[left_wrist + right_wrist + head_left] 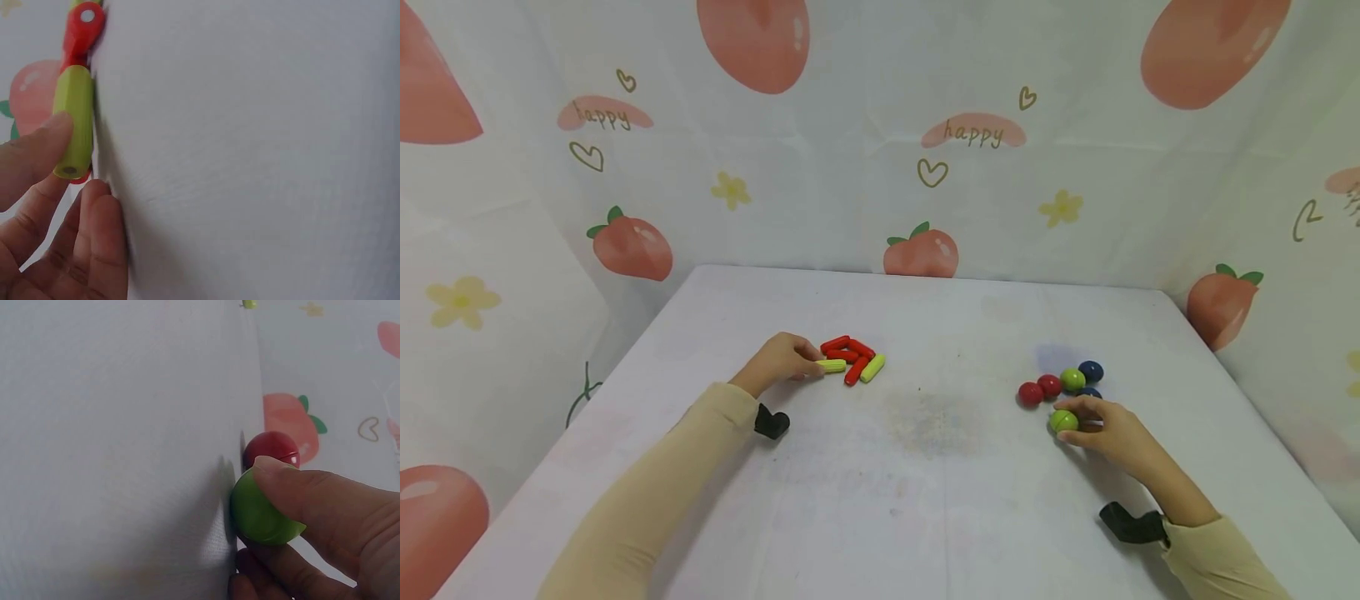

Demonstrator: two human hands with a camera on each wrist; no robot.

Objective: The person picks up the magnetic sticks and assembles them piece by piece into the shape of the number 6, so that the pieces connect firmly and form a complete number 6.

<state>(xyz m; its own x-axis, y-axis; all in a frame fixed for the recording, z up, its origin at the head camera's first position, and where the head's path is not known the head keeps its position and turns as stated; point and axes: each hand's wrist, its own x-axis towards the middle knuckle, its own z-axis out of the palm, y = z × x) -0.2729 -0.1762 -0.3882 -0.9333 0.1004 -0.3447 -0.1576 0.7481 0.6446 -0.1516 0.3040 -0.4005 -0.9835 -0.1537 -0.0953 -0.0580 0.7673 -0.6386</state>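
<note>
Left group on the tabletop (880,525): I count 6 sticks, 4 red sticks (856,371) and 2 yellow-green. My left hand (784,362) pinches 1 yellow-green stick (833,365) between thumb and fingers, at the near-left edge of the group; the other yellow-green stick (872,368) lies at the right.

Right group: 6 balls, namely 2 red balls (1031,394), 2 green, 2 blue balls (1091,371). My right hand (1105,432) holds 1 green ball (1063,421) by thumb and fingers, in front of the other green ball (1072,380).

Obscured: 1 blue ball is mostly behind the right hand. The right wrist view shows only 1 red ball, partly covered. The left wrist view cuts off a yellow-green end at top. Both sleeves (662,483) leave the head view below. I cannot tell whether either held item touches the tabletop.
</note>
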